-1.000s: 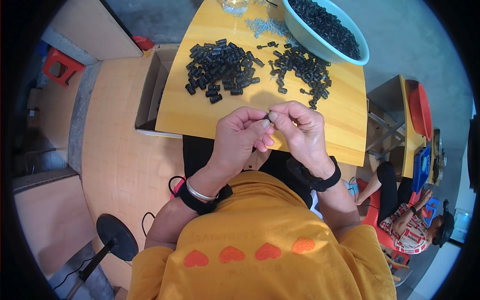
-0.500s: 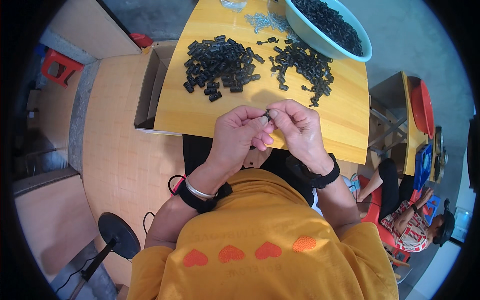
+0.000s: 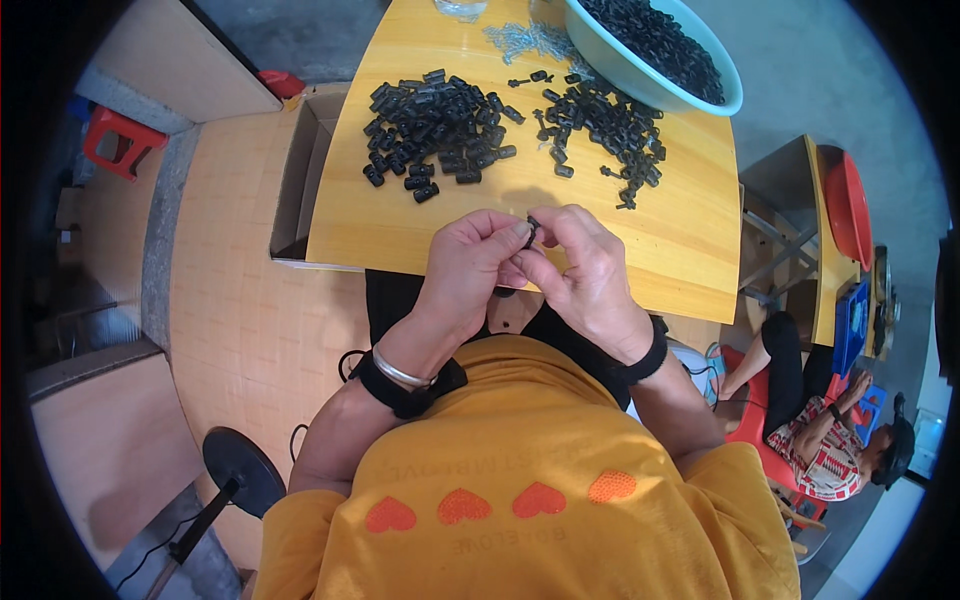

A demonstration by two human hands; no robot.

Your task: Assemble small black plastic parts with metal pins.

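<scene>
Left hand (image 3: 465, 262) pinching tiny black part (image 3: 531, 233) over near edge of surface (image 3: 665, 265); right hand (image 3: 588, 265) half-curled right by it, can't tell if gripping. Imo fiddly pinch could slip, part pings off edge.

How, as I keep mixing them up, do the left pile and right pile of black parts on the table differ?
The left pile is mostly chunky cylinders; the right pile has smaller pieces, some with narrow stems. The left pile sits well apart from the pale blue bowl; the right pile lies close by it. Both are loose heaps on the yellow wooden table.
</scene>
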